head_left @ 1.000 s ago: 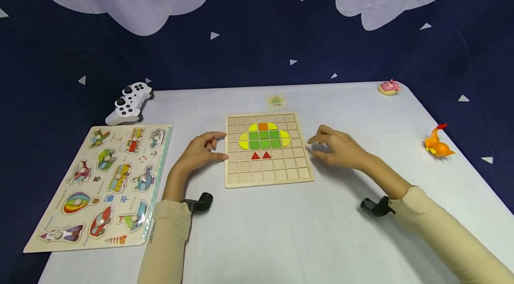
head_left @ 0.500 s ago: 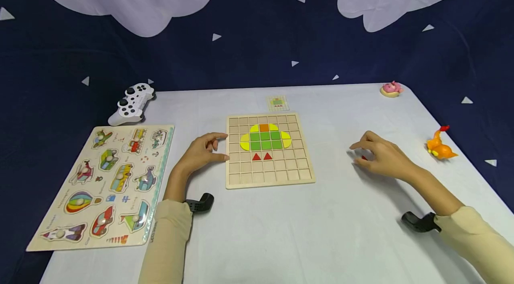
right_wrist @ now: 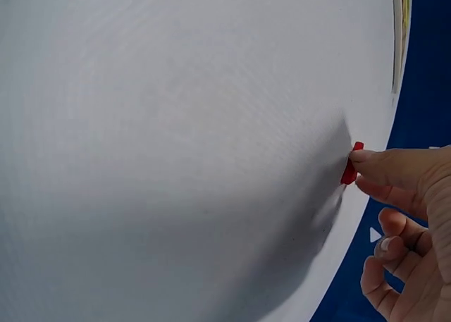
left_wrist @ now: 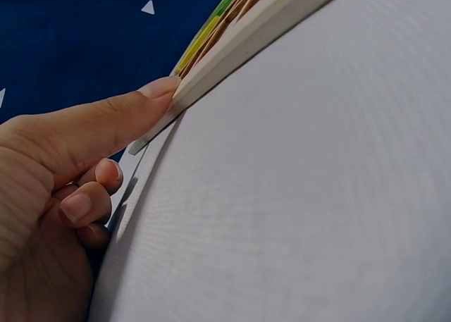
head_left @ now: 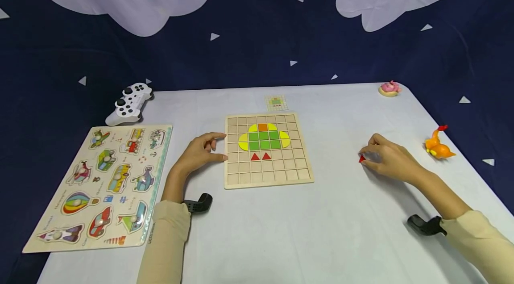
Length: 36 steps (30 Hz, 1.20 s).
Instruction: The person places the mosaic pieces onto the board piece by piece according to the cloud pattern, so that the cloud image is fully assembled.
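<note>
A square wooden grid board (head_left: 241, 179) lies at the table's middle, bearing green, yellow and orange pieces. Two red triangles (head_left: 266, 156) sit below them on the grid. My left hand (head_left: 198, 153) touches the board's left edge with thumb and index finger; in the left wrist view its thumb (left_wrist: 134, 114) rests against the rim. Well to the right of the board, my right hand (head_left: 387, 156) pinches a small red triangle piece (right_wrist: 352, 164) just above the white table. The fingers partly cover that piece in the head view.
A small pattern card (head_left: 276, 102) lies behind the board. To the left are a wooden vehicle puzzle (head_left: 138, 159) and a white game controller (head_left: 130, 103). An orange toy (head_left: 438, 146) stands at the right, with a pink toy (head_left: 389, 88) near the back right corner.
My right hand has moved right, away from the board's edge, and now pinches a red triangle piece. My left hand has stayed at the board's left edge.
</note>
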Tool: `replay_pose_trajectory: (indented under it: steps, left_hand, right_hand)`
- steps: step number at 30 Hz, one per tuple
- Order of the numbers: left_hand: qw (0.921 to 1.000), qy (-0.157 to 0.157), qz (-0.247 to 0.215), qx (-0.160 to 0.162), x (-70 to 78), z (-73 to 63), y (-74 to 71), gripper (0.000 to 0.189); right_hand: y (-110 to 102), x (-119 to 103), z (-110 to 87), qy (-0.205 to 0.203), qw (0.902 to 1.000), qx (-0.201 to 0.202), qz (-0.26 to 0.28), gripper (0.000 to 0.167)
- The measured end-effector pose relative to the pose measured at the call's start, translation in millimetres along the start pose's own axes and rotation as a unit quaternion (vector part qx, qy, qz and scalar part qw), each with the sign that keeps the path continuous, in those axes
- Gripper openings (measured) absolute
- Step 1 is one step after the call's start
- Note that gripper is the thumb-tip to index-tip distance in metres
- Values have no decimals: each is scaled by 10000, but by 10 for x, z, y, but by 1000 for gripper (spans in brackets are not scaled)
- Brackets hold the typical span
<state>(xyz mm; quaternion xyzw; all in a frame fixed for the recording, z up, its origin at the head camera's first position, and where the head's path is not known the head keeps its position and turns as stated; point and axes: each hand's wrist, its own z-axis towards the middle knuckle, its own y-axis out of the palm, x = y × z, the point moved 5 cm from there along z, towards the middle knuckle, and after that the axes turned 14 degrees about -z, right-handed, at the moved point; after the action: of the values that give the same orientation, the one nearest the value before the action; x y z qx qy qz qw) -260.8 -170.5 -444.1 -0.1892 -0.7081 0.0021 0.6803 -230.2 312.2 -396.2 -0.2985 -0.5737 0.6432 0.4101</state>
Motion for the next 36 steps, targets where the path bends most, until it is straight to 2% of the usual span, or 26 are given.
replay_pose_trajectory:
  steps: [9,22,27,36]
  left_hand:
    - [10000,3,-18,-2,21,-9,1,65]
    - [10000,-31,-37,8,12,-9,8,65]
    - [10000,-72,-15,26,16,-7,11,65]
    - [10000,-56,7,14,0,-9,0,65]
  right_hand:
    - [14,7,-16,-45,9999,103,-47,15]
    - [41,-26,53,-184,9988,437,96,19]
    - [43,-165,209,-227,9979,537,298,18]
    - [59,-671,643,-657,9940,431,763,15]
